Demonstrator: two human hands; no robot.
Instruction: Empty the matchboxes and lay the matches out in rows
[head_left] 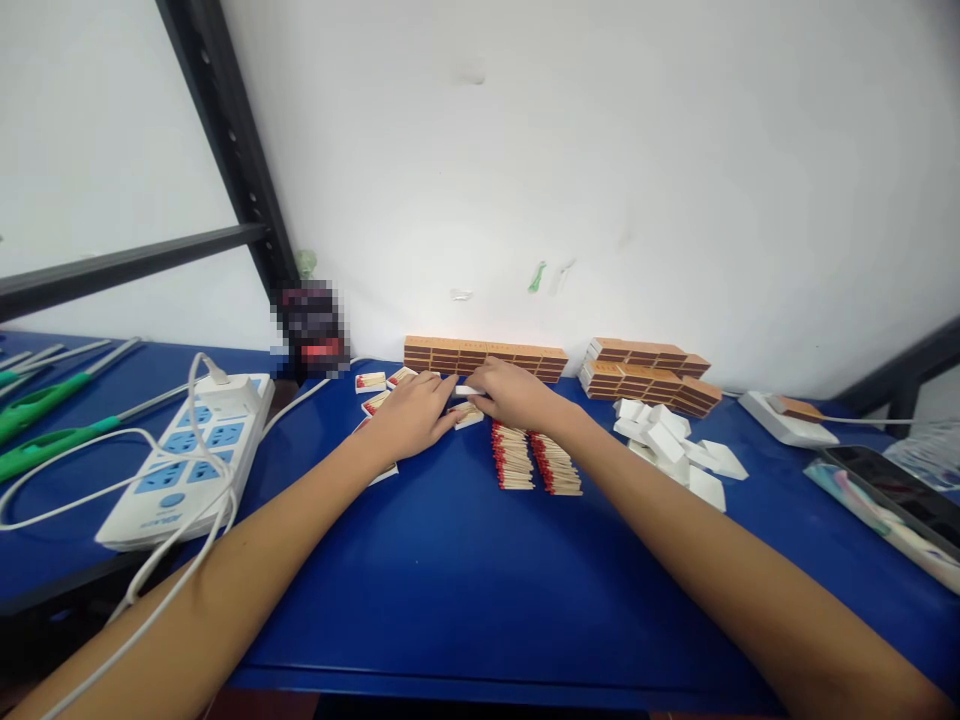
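Observation:
A small white matchbox tray (470,391) sits between the fingertips of my two hands near the back of the blue table. My right hand (516,393) pinches its right end between thumb and curled fingers. At its left end, the fingers of my left hand (411,412) are bent around it, partly hidden. Just below lies a matchbox tray with matches (470,414). Several more filled trays (370,382) lie beside and partly under my left hand. Two rows of red-tipped matches (513,462) lie by my right wrist.
Stacked brown matchboxes (485,358) line the wall, with another stack (649,375) farther right. White empty trays (667,445) lie heaped beside my right forearm. A power strip (191,460) with loose white cables stands left; a phone (896,495) lies right. Green-handled tools (45,408) lie far left.

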